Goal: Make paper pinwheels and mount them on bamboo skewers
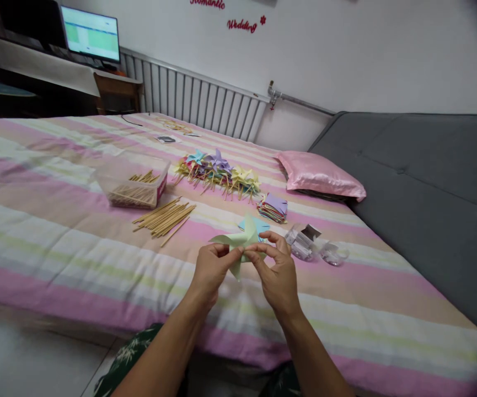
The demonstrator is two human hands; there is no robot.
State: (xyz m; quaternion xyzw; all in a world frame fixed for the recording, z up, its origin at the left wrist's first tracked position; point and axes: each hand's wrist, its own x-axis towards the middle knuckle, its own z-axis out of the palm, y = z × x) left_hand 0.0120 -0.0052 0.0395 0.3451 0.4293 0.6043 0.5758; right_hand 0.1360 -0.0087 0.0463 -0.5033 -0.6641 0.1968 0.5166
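A pale green paper pinwheel (pixel 238 239) is held up over the bed between both hands, its blades folded in toward the middle. My left hand (pixel 216 267) pinches it near the centre, thumb on top. From the other side my right hand (pixel 277 270) grips it at the centre with thumb and finger; whether a small pin sits between the fingertips I cannot tell. Just behind lies a light blue paper piece (pixel 260 225), partly hidden. A stack of cut coloured paper squares (pixel 273 208) is farther back, and clear plastic bags of small parts (pixel 302 243) rest to the right.
Loose wooden sticks (pixel 166 218) lie left of the hands, before a clear plastic box (pixel 134 184) of more sticks. Several finished pinwheels (pixel 217 168) are piled beyond. A pink pillow (pixel 321 175) leans near the grey headboard (pixel 412 165). The striped bedsheet (pixel 76 242) is slightly wrinkled.
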